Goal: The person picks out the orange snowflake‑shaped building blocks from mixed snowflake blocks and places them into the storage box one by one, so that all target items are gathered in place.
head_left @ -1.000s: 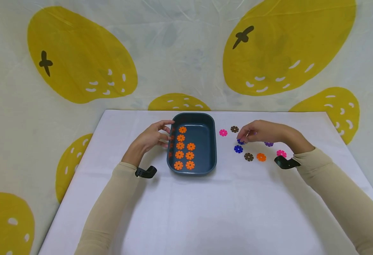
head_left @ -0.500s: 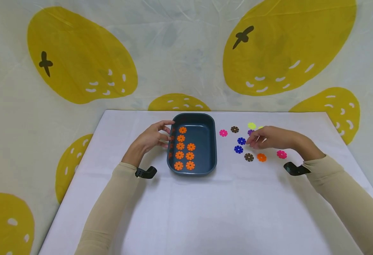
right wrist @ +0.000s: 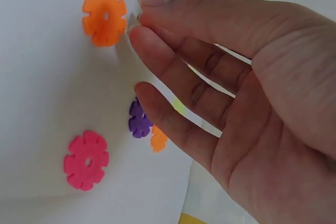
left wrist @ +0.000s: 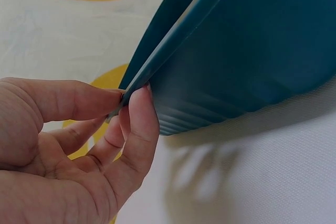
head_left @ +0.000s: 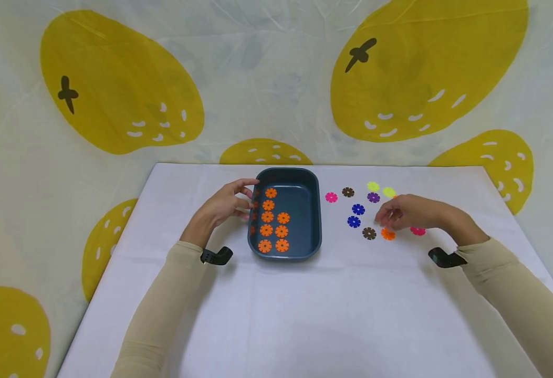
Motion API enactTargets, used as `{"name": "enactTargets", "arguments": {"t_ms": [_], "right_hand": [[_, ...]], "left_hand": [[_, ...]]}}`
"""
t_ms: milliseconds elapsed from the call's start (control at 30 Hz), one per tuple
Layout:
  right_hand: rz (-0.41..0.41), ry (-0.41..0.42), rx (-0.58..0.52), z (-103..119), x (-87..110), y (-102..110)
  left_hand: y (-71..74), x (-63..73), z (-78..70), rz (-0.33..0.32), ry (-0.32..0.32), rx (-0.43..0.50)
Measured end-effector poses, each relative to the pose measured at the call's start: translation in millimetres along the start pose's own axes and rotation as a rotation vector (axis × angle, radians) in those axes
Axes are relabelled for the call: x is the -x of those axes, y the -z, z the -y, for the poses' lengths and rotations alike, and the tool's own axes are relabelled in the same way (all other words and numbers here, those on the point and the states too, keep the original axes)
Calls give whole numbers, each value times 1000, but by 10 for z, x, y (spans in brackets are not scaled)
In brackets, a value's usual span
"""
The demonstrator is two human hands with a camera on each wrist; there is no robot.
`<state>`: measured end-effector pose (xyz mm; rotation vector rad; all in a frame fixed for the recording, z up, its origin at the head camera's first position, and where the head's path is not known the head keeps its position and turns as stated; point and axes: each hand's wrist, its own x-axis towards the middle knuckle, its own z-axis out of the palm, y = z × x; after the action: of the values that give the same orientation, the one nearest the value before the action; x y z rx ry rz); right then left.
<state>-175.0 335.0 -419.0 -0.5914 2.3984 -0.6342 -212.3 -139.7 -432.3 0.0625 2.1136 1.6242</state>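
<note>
My left hand (head_left: 229, 201) pinches the left rim of a dark blue tray (head_left: 304, 252); in the left wrist view its thumb and fingers (left wrist: 142, 114) meet at the edge. Inside the tray, orange notched plastic discs (head_left: 266, 230) lie in two columns on the left side. My right hand (head_left: 406, 211) hovers over the table at the right with loosely bent fingers and nothing between them. Right by its fingertips in the right wrist view lies an orange disc (right wrist: 104, 17). A pink disc (right wrist: 86, 161) and a purple disc (right wrist: 139, 120) lie below it in that view.
Between tray and right hand lie blue discs (head_left: 354, 222), brown discs (head_left: 369, 233) and a pink disc (head_left: 331, 197). Yellow discs (head_left: 373, 186) and a purple disc (head_left: 373, 198) lie farther back. The white table (head_left: 276, 315) ends at a fruit-patterned cloth (head_left: 267, 79).
My right hand has drawn away from the far blue disc, moving right and nearer to the orange disc. Yellow and purple discs are uncovered. The left hand and tray stay put.
</note>
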Motion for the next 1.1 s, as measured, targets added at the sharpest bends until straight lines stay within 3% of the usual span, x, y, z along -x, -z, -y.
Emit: {"name": "enactTargets", "arguments": {"t_ms": [233,433,667,1100], "right_hand": [[-10,-54,24,-82,4,-59],[-52,-42,5,-122,-17,-133],[-90,-24,78,-136,-64,-177],[-86,-1,82,-82,-84,-197]], "left_hand": [[8,-2,4,5,-9,1],[15,-3,-4,4,-4,7],[18,5,-18,8,1,5],[15,0,-22,9,5,8]]}}
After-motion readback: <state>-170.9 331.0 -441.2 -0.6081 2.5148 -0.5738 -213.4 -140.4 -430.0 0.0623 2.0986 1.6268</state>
